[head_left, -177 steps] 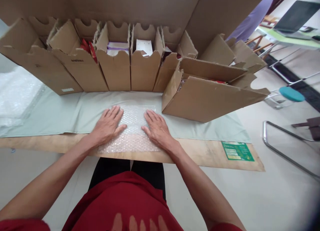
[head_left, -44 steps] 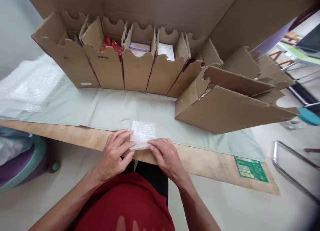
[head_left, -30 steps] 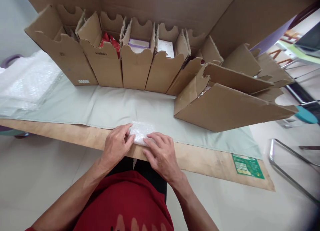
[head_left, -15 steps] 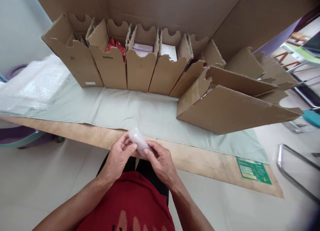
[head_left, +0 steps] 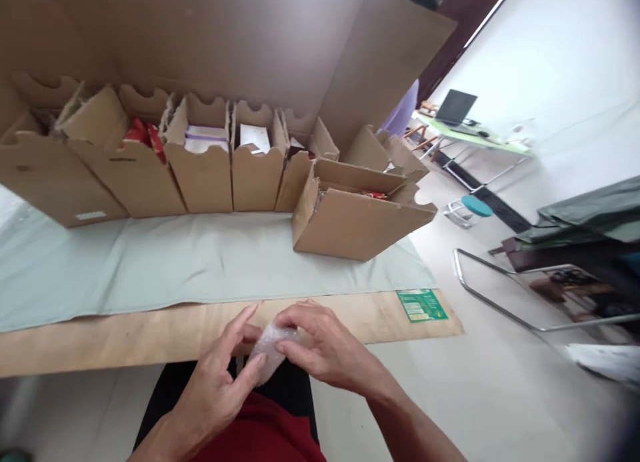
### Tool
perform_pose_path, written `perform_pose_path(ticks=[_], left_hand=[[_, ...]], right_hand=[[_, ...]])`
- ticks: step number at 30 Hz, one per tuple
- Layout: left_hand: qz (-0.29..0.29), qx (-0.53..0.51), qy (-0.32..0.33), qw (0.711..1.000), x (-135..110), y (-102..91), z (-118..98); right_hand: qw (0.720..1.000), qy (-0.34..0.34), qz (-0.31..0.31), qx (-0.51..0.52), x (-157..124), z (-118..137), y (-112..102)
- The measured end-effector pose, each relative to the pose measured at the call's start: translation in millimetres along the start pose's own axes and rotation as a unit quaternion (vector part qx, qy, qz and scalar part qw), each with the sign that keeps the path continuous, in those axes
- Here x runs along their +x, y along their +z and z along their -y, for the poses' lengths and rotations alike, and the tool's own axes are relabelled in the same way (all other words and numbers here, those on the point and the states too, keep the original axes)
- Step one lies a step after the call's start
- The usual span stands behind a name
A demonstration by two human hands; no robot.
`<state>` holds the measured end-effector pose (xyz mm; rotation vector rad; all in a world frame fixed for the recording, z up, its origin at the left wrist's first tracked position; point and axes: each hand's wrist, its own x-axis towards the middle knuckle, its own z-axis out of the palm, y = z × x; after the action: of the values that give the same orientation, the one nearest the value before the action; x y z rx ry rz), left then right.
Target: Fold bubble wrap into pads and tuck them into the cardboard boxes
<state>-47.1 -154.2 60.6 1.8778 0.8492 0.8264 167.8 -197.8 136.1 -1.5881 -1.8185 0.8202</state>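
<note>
A small rolled-up bundle of bubble wrap (head_left: 269, 350) sits between both my hands, just off the near edge of the wooden table (head_left: 115, 335) and above my lap. My left hand (head_left: 220, 389) grips its lower side with fingers and thumb. My right hand (head_left: 320, 345) pinches its upper end with curled fingers. What lies inside the wrap is hidden.
A pale green cloth (head_left: 165, 262) covers the table's middle. A row of open cardboard bins (head_left: 200, 175) holding red and white packets stands behind it, with a tilted carton (head_left: 350, 222) at the right. A green sticker (head_left: 421, 305) marks the table's corner. A metal chair frame (head_left: 500, 309) and teal stool (head_left: 475, 205) stand to the right.
The flat bubble wrap sheet was folded into a small bundle, then lifted off the table's edge toward my lap. The view has swung to the right.
</note>
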Motion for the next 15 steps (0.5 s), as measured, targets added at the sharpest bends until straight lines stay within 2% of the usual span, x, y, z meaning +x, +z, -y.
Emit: perform_pose_path(ticks=[2,4,6,7,8,9,11,13,15], left_hand=[[-0.017,0.038,0.022,0.999,4,-1.8,6],[-0.043,0.077,0.035,0.995,8,-4.5,13],[-0.058,0.105,0.067,0.99,13,-5.1,22],[-0.065,0.116,0.093,0.987,15,-4.2,26],[-0.073,0.125,0.123,0.982,17,-2.4,30],[-0.078,0.135,0.155,0.975,18,0.0,34],[-0.084,0.158,0.21,0.961,20,5.4,40],[-0.077,0.181,0.247,0.949,21,9.6,43],[-0.067,0.193,0.261,0.943,21,11.8,43]], right_hand=[[0.996,-0.012,-0.082,-0.017,-6,1,-36],[0.97,-0.018,-0.238,-0.055,-10,1,-84],[0.894,-0.018,-0.426,-0.136,-10,-2,-139],[0.848,-0.019,-0.498,-0.18,-7,-4,-165],[0.817,-0.018,-0.535,-0.215,-4,-7,-188],[0.801,0.003,-0.543,-0.251,2,-10,-208],[0.793,0.074,-0.516,-0.314,15,-17,-235],[0.793,0.167,-0.458,-0.366,29,-22,-246],[0.792,0.239,-0.393,-0.401,43,-27,-247]])
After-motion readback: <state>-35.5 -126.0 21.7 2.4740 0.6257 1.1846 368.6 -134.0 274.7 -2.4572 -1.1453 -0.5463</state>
